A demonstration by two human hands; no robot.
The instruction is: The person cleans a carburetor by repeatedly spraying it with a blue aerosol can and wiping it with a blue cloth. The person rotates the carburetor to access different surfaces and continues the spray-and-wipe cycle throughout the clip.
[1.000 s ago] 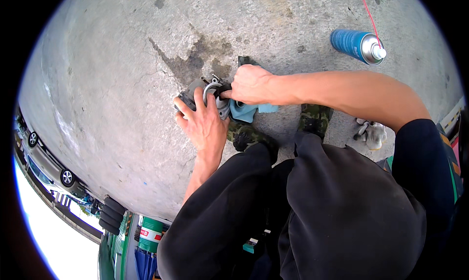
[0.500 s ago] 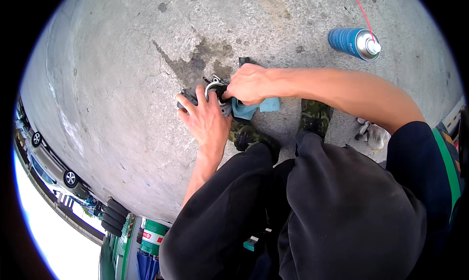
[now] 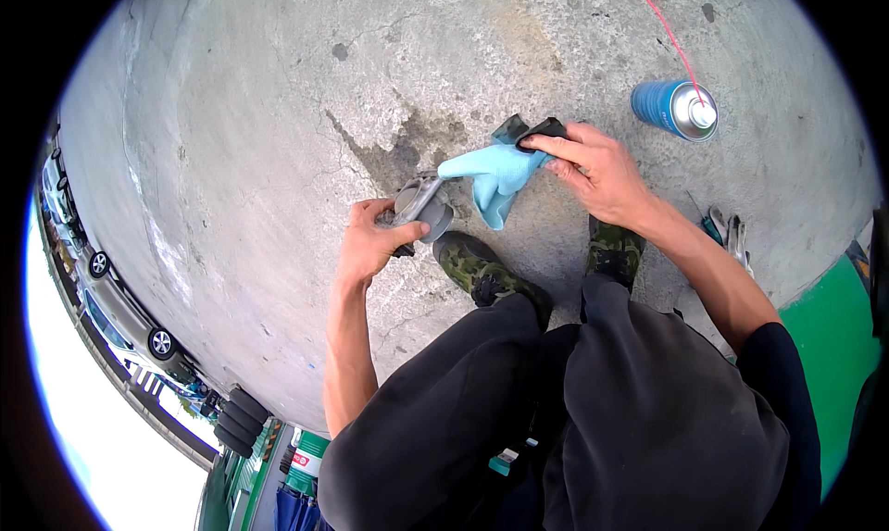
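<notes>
My left hand (image 3: 370, 244) grips a small grey metal part (image 3: 421, 207) with a round end, held just above the concrete ground. My right hand (image 3: 597, 170) pinches the dirty dark corner of a light blue cloth (image 3: 491, 174), which hangs stretched between the hand and the metal part. The cloth's free end touches or lies right beside the part. My camouflage shoes (image 3: 486, 272) stand just below both hands, and my dark trousers fill the lower middle of the view.
A blue spray can (image 3: 674, 110) with a thin red straw lies on the concrete at the upper right. A pair of gloves (image 3: 727, 235) lies by my right forearm. A dark oily stain (image 3: 407, 142) marks the ground behind the part. Parked cars and stacked tyres (image 3: 236, 420) sit at the left rim.
My right hand has pulled away from the metal part to the right, drawing the blue cloth out with it. My left hand still holds the part, now uncovered.
</notes>
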